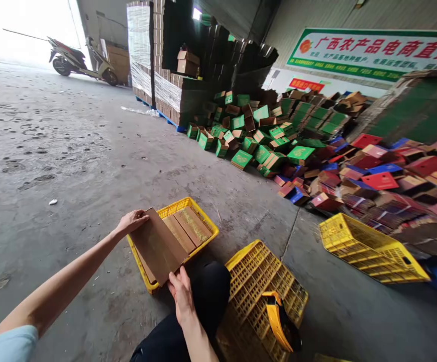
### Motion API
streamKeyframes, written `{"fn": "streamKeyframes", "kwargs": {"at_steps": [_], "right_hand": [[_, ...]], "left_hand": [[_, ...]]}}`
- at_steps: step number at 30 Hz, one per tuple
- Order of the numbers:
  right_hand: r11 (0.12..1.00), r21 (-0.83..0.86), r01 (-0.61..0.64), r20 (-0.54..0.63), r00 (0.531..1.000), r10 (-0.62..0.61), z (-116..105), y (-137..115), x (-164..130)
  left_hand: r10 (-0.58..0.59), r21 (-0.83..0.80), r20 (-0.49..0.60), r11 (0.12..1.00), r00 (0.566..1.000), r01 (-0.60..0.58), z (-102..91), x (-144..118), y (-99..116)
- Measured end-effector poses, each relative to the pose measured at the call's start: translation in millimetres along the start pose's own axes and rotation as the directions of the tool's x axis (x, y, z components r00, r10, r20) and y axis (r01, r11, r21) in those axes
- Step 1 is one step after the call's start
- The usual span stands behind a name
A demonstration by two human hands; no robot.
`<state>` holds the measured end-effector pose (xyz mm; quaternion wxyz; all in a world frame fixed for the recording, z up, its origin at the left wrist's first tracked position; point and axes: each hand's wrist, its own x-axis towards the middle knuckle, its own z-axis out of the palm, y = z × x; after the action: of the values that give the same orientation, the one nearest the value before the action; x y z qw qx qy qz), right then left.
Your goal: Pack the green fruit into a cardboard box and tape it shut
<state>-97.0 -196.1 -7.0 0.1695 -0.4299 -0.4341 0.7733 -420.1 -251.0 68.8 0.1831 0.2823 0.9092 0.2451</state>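
A flat brown cardboard sheet (158, 245) is held over a yellow plastic crate (199, 213) on the concrete floor. My left hand (131, 220) grips the sheet's far upper corner. My right hand (181, 293) holds its near lower edge. Inside the crate lie more flat cardboard pieces (188, 229). My knee in black trousers (211, 289) is just right of the right hand.
An upturned yellow crate (256, 281) with a yellow tape dispenser (279, 319) on it sits at my right. Another yellow crate (369, 249) lies tilted farther right. Heaps of green boxes (263, 136) and red boxes (384, 181) fill the right side. Stacked cardboard pallets (173, 90) and a scooter (83, 60) stand behind.
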Motion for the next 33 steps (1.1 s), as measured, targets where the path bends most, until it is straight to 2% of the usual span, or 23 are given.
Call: {"fn": "streamKeyframes", "kwargs": {"at_steps": [4,8,10,13,16,23,27,33], "right_hand": [[0.993,-0.116,0.018,-0.074,0.997,-0.027,-20.2,-23.4,38.1],[0.988,-0.137,0.067,-0.066,0.995,-0.076,-43.3,-59.4,87.8],[0.987,-0.14,0.079,-0.099,0.991,-0.093,-54.2,-74.0,114.9],[0.984,-0.15,0.098,-0.161,0.979,-0.122,-70.0,-87.9,152.2],[0.984,-0.147,0.102,-0.188,0.974,-0.129,-83.8,-92.1,178.0],[0.987,-0.143,0.078,-0.159,0.982,-0.101,-100.2,-75.9,190.3],[0.991,-0.107,0.08,-0.212,0.972,-0.101,-100.9,-68.1,193.7],[0.975,-0.146,0.17,-0.267,0.942,-0.204,-100.7,-62.9,200.3]], "left_hand": [[0.042,-0.012,0.04,0.999,0.998,-0.041,26.2,35.9,21.3],[0.092,-0.04,0.064,0.995,0.994,-0.09,56.9,88.7,65.7],[0.11,-0.054,0.083,0.993,0.99,-0.106,72.1,115.5,88.8],[0.129,-0.072,0.116,0.99,0.985,-0.121,92.3,149.6,116.2],[0.132,-0.074,0.145,0.99,0.981,-0.123,108.0,174.1,132.0],[0.125,-0.025,0.184,0.992,0.975,-0.123,135.3,202.6,143.2],[0.12,0.008,0.187,0.992,0.975,-0.123,148.3,209.4,141.9],[0.106,0.043,0.187,0.992,0.977,-0.116,159.2,214.4,131.9]]}}
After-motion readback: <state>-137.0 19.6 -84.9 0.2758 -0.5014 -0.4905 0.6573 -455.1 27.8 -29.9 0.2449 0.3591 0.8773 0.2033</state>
